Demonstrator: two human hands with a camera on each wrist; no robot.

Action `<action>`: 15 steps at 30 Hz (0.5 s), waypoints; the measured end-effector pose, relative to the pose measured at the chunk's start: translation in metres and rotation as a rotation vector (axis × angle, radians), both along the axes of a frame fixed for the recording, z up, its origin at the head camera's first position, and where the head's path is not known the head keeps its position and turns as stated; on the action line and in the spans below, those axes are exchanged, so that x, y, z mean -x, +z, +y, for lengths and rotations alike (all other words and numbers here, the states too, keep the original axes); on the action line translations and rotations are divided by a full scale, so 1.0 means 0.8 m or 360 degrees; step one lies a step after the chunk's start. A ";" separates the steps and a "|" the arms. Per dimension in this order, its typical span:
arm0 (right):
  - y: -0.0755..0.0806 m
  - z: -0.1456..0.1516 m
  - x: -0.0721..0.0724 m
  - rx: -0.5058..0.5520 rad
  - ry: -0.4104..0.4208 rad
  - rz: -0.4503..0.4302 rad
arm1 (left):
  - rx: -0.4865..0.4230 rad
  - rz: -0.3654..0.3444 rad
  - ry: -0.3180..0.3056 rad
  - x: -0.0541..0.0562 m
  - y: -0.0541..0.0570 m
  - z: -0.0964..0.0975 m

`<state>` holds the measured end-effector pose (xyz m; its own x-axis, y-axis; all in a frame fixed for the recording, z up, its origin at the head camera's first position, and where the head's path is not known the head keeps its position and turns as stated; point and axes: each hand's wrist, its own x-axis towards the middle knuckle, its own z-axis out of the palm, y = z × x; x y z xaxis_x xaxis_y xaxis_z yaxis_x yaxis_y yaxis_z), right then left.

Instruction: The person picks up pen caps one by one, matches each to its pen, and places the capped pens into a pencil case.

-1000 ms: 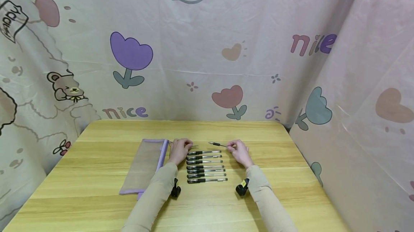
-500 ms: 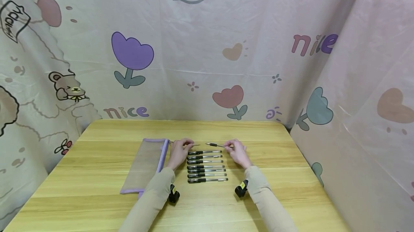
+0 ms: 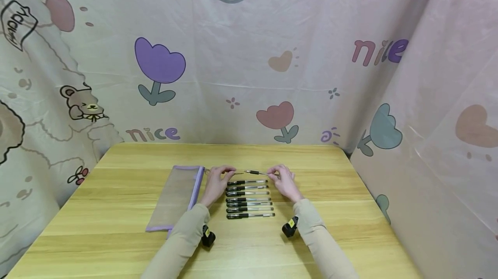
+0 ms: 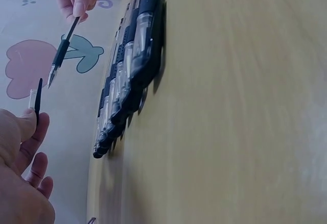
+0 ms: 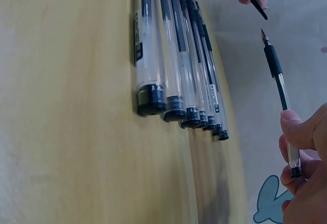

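Observation:
My left hand (image 3: 215,184) pinches a pen cap (image 4: 38,97) between thumb and finger; its dark clip shows in the left wrist view. Facing it, my right hand (image 3: 286,183) holds an uncapped gel pen (image 5: 278,78) by its clear barrel, near the end. The pen's metal tip points at the cap, with a small gap between them. Both are held above the far end of a row of capped gel pens (image 3: 250,216), which lie side by side with black caps to the left.
A mesh zip pouch (image 3: 173,199) with purple edging lies on the wooden table (image 3: 311,244), left of the pens and partly behind the left forearm. A printed curtain (image 3: 218,62) hangs behind the table and along both sides.
My right hand has moved left with the pen, and my left hand has shifted slightly right with the cap. The gap between tip and cap has narrowed.

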<state>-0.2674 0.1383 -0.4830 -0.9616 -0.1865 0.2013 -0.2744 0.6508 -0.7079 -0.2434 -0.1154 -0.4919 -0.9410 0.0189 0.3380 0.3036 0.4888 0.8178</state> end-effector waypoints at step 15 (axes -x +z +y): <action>0.009 -0.005 -0.002 -0.0001 0.0010 0.0021 | -0.0024 0.0027 -0.0010 -0.003 0.003 -0.006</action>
<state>-0.2655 0.1343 -0.4762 -0.9577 -0.1924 0.2142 -0.2879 0.6495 -0.7038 -0.2409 -0.1198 -0.4892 -0.9351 0.0193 0.3539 0.3202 0.4745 0.8200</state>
